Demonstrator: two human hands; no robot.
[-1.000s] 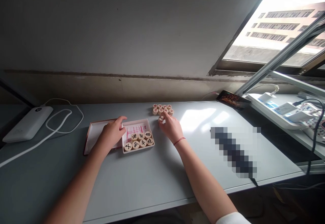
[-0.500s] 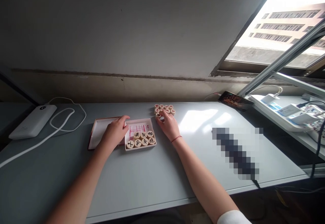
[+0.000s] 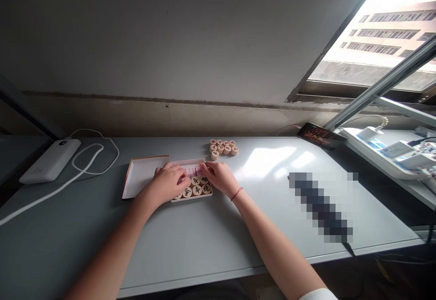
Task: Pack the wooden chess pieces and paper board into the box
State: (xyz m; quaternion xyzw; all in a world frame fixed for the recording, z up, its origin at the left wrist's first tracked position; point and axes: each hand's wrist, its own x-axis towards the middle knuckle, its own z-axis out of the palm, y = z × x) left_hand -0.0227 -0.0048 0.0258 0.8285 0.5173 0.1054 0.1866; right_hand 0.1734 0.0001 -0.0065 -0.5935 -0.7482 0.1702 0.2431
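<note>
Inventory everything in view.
desk: one, grey, foreground
wall: one, grey, background
window: one, bright, right
power bank: one, white, left
cable: uncounted, white, left
box: one, white, centre
lid: one, white, left
black-marked discs: six visible, pale, in box
red-marked discs: eight tops, pale, behind box
loose black-marked disc: one top, pale, in front
phone: one, dark, right
plugs: several, white, right
pixelated object: one, dark, right
left hand: one, over box
right hand: one, at box
</note>
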